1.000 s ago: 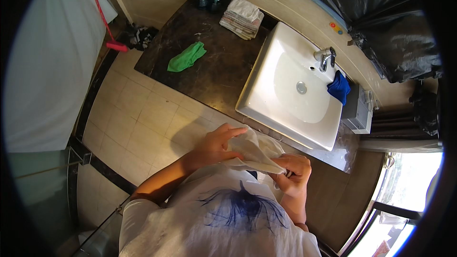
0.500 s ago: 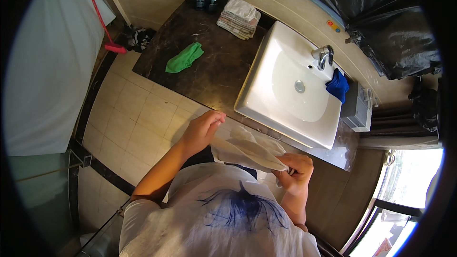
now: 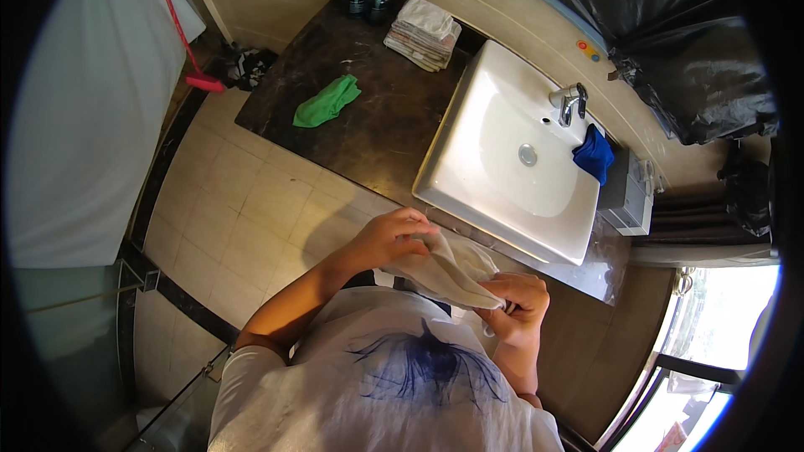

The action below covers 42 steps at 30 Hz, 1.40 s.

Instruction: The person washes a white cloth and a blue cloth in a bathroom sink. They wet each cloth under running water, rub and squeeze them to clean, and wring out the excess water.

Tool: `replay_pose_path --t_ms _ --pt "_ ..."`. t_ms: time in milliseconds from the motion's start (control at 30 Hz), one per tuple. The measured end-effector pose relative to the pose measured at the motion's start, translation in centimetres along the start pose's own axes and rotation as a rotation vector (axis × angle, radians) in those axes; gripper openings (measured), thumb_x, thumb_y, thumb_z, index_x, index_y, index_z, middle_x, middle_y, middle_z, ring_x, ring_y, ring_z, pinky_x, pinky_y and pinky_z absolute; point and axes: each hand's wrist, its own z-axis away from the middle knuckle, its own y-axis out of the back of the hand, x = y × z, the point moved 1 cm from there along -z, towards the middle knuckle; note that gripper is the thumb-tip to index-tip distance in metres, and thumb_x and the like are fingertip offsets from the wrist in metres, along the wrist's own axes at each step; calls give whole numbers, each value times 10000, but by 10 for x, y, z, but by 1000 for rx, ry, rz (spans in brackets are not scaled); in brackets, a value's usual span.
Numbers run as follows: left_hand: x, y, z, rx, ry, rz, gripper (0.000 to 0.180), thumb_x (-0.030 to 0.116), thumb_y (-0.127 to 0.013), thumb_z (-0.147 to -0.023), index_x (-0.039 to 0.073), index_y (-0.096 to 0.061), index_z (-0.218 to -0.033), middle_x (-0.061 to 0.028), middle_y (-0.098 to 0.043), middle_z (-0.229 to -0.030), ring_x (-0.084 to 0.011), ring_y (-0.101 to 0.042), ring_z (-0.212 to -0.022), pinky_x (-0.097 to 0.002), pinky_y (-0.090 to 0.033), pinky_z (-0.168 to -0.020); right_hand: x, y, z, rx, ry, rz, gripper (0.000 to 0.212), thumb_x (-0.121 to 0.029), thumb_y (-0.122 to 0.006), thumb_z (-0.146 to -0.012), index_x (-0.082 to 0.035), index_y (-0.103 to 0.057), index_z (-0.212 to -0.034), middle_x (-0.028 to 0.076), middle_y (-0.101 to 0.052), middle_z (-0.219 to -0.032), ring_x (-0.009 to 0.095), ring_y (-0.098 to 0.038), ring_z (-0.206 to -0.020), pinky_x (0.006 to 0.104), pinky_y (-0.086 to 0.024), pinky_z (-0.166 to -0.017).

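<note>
A crumpled off-white cloth (image 3: pixel 456 272) hangs between my hands, in front of my body and just short of the counter's front edge. My right hand (image 3: pixel 519 305) is closed round its right end, with a bunched bit poking out at the fist. At the cloth's upper left edge is my left hand (image 3: pixel 389 238), its thumb and fingers pinching the fabric. Beyond the hands stands a white rectangular sink (image 3: pixel 494 109) with a chrome faucet (image 3: pixel 569 102). A blue cloth (image 3: pixel 594 154) drapes over the sink's right rim.
On the dark marble counter (image 3: pixel 368 146) lie a green cloth (image 3: pixel 327 102) and a stack of folded towels (image 3: pixel 423 38). Two dark pump bottles (image 3: pixel 367 0) stand at the back. A grey box (image 3: pixel 628 194) sits right of the sink. Black plastic sheeting (image 3: pixel 687 50) hangs at upper right.
My left hand has moved right, from beside the cloth onto its edge, and now pinches it. My right hand keeps its grip in nearly the same place.
</note>
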Motion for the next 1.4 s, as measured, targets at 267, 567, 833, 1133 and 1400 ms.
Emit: replay_pose_path --t_ms 267,567,833,1133,1400 --pt "1 -1 -4 -182 -133 101 275 80 -668 -745 44 -634 -1015 -79 -581 -1045 -199 -548 -985 -299 -425 -846 2 0 3 -3 8 -43 307 53 -575 -492 35 -663 -785 83 -526 -514 115 -443 -399 238 -294 -382" --pt "6 0 1 147 -118 38 83 44 -517 -859 17 -510 -938 -124 -602 -883 -233 -585 -818 -297 -453 -726 -2 1 3 73 -67 -121 270 60 -607 -512 52 -662 -776 99 -568 -550 103 -474 -428 224 -299 -398" --pt "8 33 17 384 -503 -445 263 -71 -613 -711 18 -510 -936 -138 -560 -817 -275 -546 -679 -317 -445 -579 10 1 7 185 -37 -234 190 39 -655 -586 60 -652 -774 102 -606 -609 110 -509 -469 206 -349 -438" --pt "-9 16 49 244 -342 -488 236 -28 -629 -652 1 -609 -885 -130 -569 -954 -252 -576 -803 -305 -480 -649 6 -6 6 413 -367 -344 85 20 -648 -666 38 -645 -749 44 -598 -633 64 -501 -527 195 -368 -484" --pt "-6 2 39 246 -355 -399 267 42 -670 -672 10 -596 -927 -145 -562 -1006 -272 -574 -851 -315 -475 -680 14 -11 5 501 -390 -445 74 21 -646 -687 34 -635 -759 18 -588 -648 51 -485 -539 188 -357 -500"
